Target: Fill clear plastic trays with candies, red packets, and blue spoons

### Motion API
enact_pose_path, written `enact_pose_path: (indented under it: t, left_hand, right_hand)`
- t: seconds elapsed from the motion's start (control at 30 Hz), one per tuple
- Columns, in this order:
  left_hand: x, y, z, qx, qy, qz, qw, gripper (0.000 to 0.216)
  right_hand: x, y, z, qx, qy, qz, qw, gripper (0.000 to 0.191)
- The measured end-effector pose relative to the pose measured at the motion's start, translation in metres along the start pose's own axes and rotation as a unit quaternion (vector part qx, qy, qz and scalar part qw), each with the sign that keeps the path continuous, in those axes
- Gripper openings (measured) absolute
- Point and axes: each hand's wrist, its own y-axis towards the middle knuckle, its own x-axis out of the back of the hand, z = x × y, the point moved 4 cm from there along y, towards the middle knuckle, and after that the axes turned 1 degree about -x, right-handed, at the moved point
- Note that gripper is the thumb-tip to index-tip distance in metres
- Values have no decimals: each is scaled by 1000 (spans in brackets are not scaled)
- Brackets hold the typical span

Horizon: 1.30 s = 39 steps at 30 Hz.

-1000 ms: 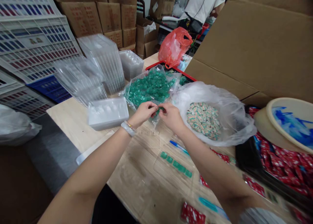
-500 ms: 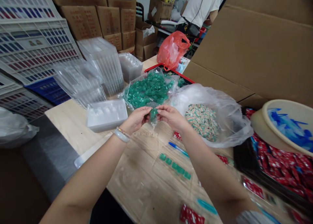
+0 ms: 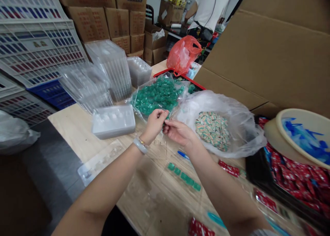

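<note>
In front of the green pile, my left hand [image 3: 155,124] and my right hand [image 3: 179,132] meet with fingertips pinched together. Between them is a small green piece, now mostly hidden by the fingers. Just behind lies an open clear bag of green pieces [image 3: 156,95]. To the right, a white plastic bag [image 3: 242,126] holds many small striped pieces [image 3: 213,129]. Below my hands, a row of green squares [image 3: 183,176] lies in a clear tray on the wooden table [image 3: 139,188]. A blue pen [image 3: 183,155] is partly covered by my right forearm.
Clear plastic trays [image 3: 113,121] stand stacked at left, with taller stacks [image 3: 110,67] behind. Red packets [image 3: 291,174] fill a black tray at right beside a cream tub [image 3: 275,129]. A cardboard flap [image 3: 270,57] rises behind. Another person [image 3: 210,7] stands at the back.
My left hand has turned upward, its fingers now above my right fingertips, and the green piece between them is more covered. The person behind has shifted.
</note>
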Motion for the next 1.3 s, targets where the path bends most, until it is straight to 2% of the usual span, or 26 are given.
enact_pose_path:
  t: [0.13,0.2,0.3,0.37,0.43,0.5,0.6,0.63,0.7,0.8,0.87,0.97,1.03,1.1,1.23,1.3]
  left_hand:
    - [-2,-2,-5,14,42,79,996,33]
    - [-1,-5,-10,25,43,115,992,27]
    - [-1,-14,-13,116,-7,150,982,19]
    - [-3,-24,-13,192,-64,177,963,22]
    - [-2,-34,-16,235,-110,207,943,28]
    - [5,-40,-24,252,-143,225,930,30]
    - [28,-35,-38,219,-174,183,942,25]
    - [35,-31,-41,200,-172,159,951,23]
    - [40,-24,-41,181,-143,146,962,20]
    - [25,-22,-28,182,-66,178,965,20]
    - [11,-25,-18,166,-2,195,967,22]
    - [-5,-31,-11,90,97,225,965,29]
    - [-9,-33,-12,13,140,228,963,31]
    - [-9,-34,-12,-34,167,225,959,27]
    - [-7,-37,-10,-42,174,226,957,22]
    - [-6,-41,-12,-32,137,213,967,23]
  right_hand:
    - [0,-9,-2,52,-86,-39,994,27]
    - [1,-13,0,75,-144,-43,986,27]
    - [-2,-21,3,51,-195,7,979,27]
    - [-5,-28,8,31,-238,48,970,26]
    - [-7,-37,15,15,-310,79,947,23]
    - [-1,-46,22,13,-398,83,914,20]
    - [23,-58,32,43,-495,8,868,24]
    - [32,-61,33,48,-502,-20,864,27]
    - [44,-64,29,43,-467,-35,882,26]
    - [41,-61,20,34,-371,15,928,24]
    - [34,-57,17,45,-343,32,938,25]
    - [26,-50,14,53,-355,33,933,26]
    - [25,-46,12,53,-371,23,927,26]
    - [25,-45,9,48,-378,15,925,27]
    - [21,-48,8,32,-372,21,927,31]
    - [16,-52,10,32,-368,29,929,33]
